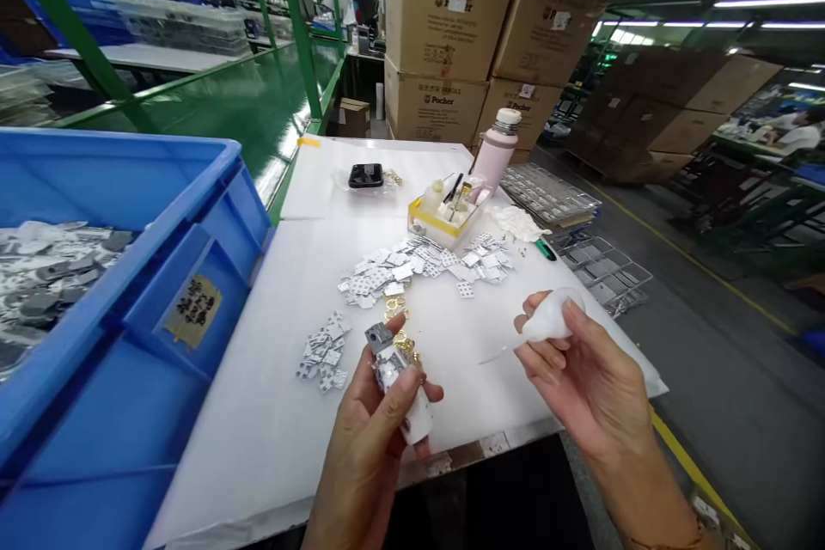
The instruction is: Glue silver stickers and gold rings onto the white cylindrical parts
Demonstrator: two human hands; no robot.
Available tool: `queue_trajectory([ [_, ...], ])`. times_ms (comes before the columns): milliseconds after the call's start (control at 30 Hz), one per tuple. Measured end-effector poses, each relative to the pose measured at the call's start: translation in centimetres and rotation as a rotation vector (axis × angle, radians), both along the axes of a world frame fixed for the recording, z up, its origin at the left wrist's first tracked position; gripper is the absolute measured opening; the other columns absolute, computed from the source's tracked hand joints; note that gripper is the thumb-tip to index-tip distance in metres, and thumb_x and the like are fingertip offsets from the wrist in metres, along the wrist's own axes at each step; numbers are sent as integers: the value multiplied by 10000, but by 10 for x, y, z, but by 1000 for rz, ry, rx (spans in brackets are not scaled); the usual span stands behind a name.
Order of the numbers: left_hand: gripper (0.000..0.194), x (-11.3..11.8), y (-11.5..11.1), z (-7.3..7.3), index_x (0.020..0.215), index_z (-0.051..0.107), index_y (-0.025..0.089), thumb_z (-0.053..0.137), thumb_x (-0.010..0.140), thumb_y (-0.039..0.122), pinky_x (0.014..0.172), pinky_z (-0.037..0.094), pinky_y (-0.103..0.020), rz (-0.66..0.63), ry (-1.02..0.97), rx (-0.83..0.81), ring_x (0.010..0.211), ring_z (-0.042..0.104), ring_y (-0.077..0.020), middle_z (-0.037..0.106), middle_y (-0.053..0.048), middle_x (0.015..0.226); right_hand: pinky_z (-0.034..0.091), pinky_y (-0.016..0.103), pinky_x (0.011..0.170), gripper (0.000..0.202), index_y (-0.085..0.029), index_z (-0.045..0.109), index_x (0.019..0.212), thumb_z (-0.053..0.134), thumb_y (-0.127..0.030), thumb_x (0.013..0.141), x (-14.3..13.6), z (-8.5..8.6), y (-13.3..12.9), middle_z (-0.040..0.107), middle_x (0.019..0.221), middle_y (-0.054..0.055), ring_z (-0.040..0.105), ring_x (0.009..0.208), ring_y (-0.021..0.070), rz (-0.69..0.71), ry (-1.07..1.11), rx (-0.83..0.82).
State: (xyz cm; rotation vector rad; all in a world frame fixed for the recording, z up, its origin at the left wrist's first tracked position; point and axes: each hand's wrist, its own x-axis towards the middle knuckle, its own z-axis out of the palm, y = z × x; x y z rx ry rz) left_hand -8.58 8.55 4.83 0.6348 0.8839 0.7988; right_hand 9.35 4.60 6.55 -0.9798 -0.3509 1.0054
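My left hand [364,421] is closed around a small grey-and-white block-shaped part [388,365], with its grey end pointing up and away from me. In my right hand [589,387], the thumb and fingers grip a soft white squeeze bottle [547,318]. Its thin needle tip points left, apart from the part. Gold-coloured rings [394,306] lie on the white table [271,412] just beyond my left hand. A small group of flat grey-white squares with dark dots [324,352] is to the left, and a larger pile of similar squares [380,271] spreads farther back.
A blue bin [193,412] holding grey parts stands at the left. Toward the back are a yellow-rimmed box [433,228] with small bottles, a pink flask [495,153] and a black device [365,175]. Wire racks [596,271] sit right; cardboard cartons [444,26] rise behind.
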Motion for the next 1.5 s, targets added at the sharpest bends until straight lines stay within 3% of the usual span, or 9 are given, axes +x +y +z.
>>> queue_trajectory([
  [100,615,-4,-3,4,1431,463,298,688,875,436,415,346,-146,57,72,-16,551,434,-94,614,25,702,314,130,408,279,-160,756,819,841,-401,706,-6,0,11,311,609,-69,212,493,34,20,-33,34],
  [300,539,-1,-13,2,1472,435,214,513,970,395,559,512,-269,150,-176,-91,840,633,-216,723,-126,982,318,138,410,273,-183,758,810,809,-442,741,-7,-8,18,305,572,-62,228,503,59,99,-140,59],
  [500,696,22,-28,-17,1489,412,190,692,872,344,457,535,-256,261,-104,-102,816,708,-250,759,-152,1086,365,192,403,266,-228,755,798,791,-490,763,5,-15,-1,437,583,-23,374,489,82,28,-314,73],
  [600,728,35,-33,-22,1497,396,227,720,853,328,486,567,-260,260,-43,-107,754,719,-225,775,-137,1079,388,212,398,249,-260,746,794,762,-508,798,8,-18,-11,531,655,4,471,506,104,-39,-391,90],
  [767,580,47,-36,-21,1413,499,281,688,873,376,494,568,-248,233,122,-8,850,727,-244,771,-98,1104,350,215,382,243,-256,731,793,731,-495,835,9,-26,-17,521,669,-8,439,477,86,-100,-449,103],
  [967,704,49,-36,-25,1451,454,253,735,828,419,488,557,-252,224,97,-16,840,726,-264,767,-117,1059,336,232,376,280,-244,724,772,710,-514,848,12,-31,-18,538,656,3,446,465,99,-160,-608,70],
  [1333,633,51,-35,-24,1436,436,228,683,872,376,481,558,-217,220,109,7,838,717,-241,768,-92,1011,321,242,409,277,-252,714,781,719,-524,836,12,-37,-15,462,532,-17,471,499,135,-147,-658,17],
  [1500,630,51,-35,-25,1440,429,225,679,879,364,465,543,-196,215,116,20,794,710,-214,767,-86,1015,339,265,439,299,-233,709,768,722,-526,825,12,-37,-15,457,565,-6,482,541,153,-156,-698,-4],
])
